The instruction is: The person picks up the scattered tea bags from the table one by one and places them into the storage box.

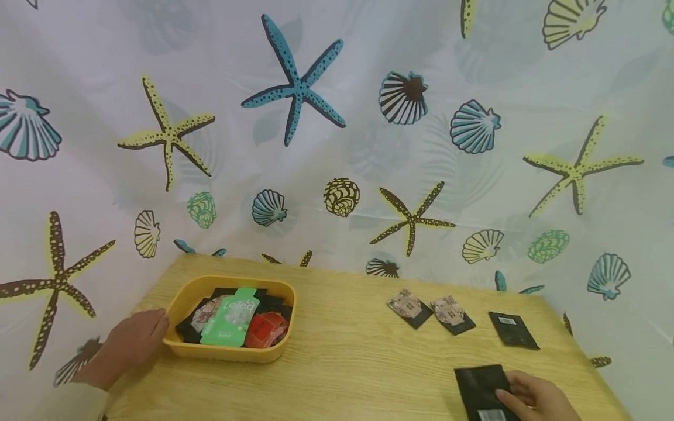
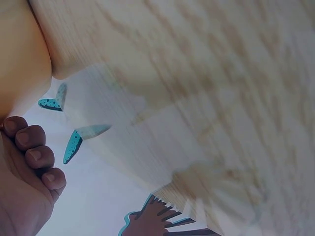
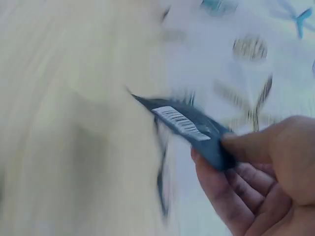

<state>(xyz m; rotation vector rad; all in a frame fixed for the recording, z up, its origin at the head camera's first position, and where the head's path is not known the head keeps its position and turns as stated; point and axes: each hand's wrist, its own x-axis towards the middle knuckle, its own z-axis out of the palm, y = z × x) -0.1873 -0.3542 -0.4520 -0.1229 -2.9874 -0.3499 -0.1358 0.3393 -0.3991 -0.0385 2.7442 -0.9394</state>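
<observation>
The right hand [image 1: 537,400] pinched a black packet [image 1: 484,390] near the wooden table's [image 1: 347,374] front edge, both cut off by the frame. The left hand [image 1: 131,345], fingers relaxed, rested against the yellow tray [image 1: 181,301]. Both wrist views were blurred.

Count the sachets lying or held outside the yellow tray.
4. Three sachets lie in a row on the table's far right: first, second, third. The right hand pinches a fourth black sachet near the front edge. None seem hidden.

Bare table [image 1: 342,351] mid-span passable; yellow tray [image 1: 181,301] blocks left, packets [image 1: 453,314] right
</observation>
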